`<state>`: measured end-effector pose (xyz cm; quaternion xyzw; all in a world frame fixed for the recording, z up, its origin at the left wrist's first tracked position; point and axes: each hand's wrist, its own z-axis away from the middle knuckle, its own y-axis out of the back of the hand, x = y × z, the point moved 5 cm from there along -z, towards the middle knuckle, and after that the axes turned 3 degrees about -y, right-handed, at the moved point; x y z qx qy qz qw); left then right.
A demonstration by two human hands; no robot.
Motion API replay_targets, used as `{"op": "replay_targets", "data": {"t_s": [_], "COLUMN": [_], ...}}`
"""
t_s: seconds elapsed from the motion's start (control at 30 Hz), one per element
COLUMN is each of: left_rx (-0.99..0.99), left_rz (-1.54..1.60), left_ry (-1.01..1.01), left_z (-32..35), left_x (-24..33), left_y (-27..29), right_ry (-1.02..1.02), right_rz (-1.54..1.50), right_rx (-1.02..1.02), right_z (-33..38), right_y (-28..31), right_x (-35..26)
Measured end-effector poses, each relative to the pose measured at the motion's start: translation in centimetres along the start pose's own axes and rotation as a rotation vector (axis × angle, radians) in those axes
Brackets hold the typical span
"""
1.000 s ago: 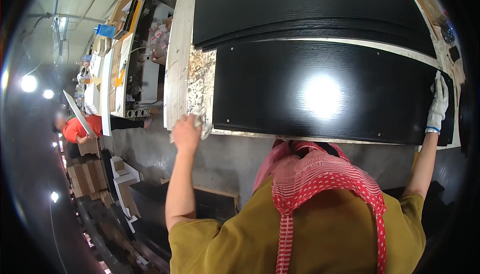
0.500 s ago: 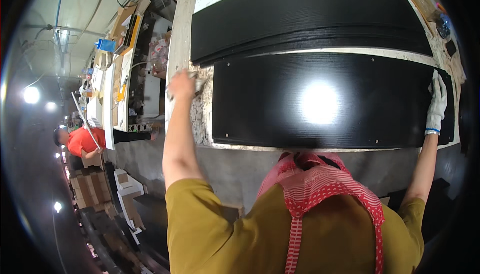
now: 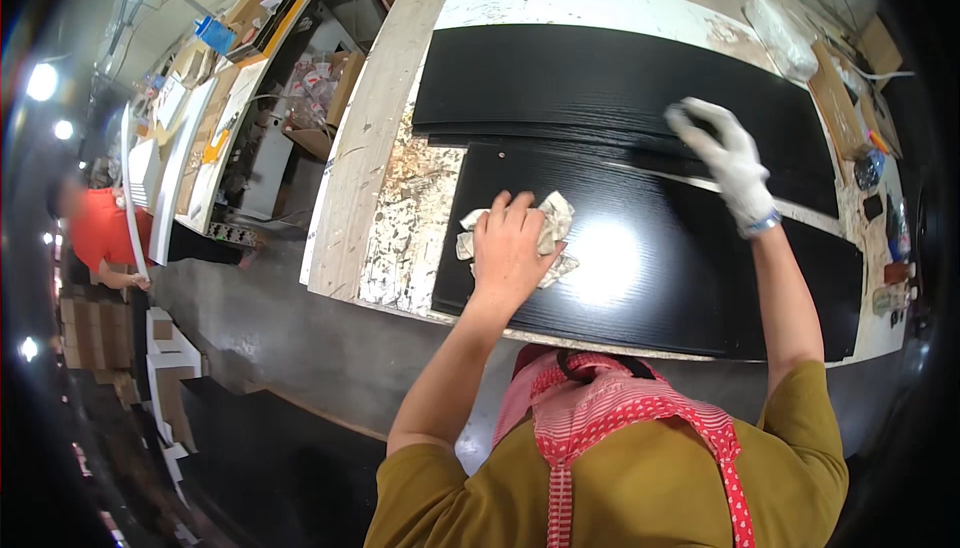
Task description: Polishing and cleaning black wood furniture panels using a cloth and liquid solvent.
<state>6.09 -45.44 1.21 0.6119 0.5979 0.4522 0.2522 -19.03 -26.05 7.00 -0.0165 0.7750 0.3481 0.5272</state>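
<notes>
My bare left hand [image 3: 510, 248] presses a crumpled pale rag [image 3: 545, 233] onto the near black panel [image 3: 660, 278], close to its left end. A bright lamp reflection shines on the panel just right of the rag. My right hand [image 3: 725, 158], in a white glove, rests flat at the far edge of this panel where a second black panel [image 3: 600, 83] lies behind it. Both panels lie on a worn, paint-spattered worktable [image 3: 400, 218].
Small items and cardboard sit along the table's right end [image 3: 880, 208]. A plastic bag [image 3: 780, 33] lies at the far right. Shelves with boxes and clutter [image 3: 250, 78] stand to the left. A person in an orange top [image 3: 95, 233] stands at the far left. White pieces [image 3: 165, 348] sit on the floor.
My left hand moved with the rag from the table's left edge onto the near panel. My right hand left the panel's right end and came leftward to its far edge.
</notes>
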Motion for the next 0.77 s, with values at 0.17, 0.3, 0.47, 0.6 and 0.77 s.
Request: {"op": "replay_targets", "data": {"t_s": [0.17, 0.3, 0.47, 0.6, 0.77], "left_rx": [0.06, 0.072, 0.04, 0.041, 0.03], "left_rz": [0.125, 0.164, 0.165, 0.176, 0.159], "left_ry": [0.097, 0.129, 0.134, 0.143, 0.143], "left_z": [1.0, 1.2, 1.1, 1.1, 1.2], "left_x": [-1.2, -1.3, -1.3, -1.4, -1.5], "left_y": [-1.4, -1.5, -1.5, -1.5, -1.8], "right_ry": [0.445, 0.49, 0.643, 0.667, 0.652], "right_rz": [0.234, 0.536, 0.561, 0.647, 0.64], "right_rx": [-0.364, -0.603, -0.641, -0.693, -0.659], "right_z": [-5.0, -6.4, -6.5, -7.2, -6.9], "right_y": [-15.0, -23.6, -26.7, -27.2, -27.0], "right_x": [-10.0, -11.3, -11.5, -11.5, -12.1]}}
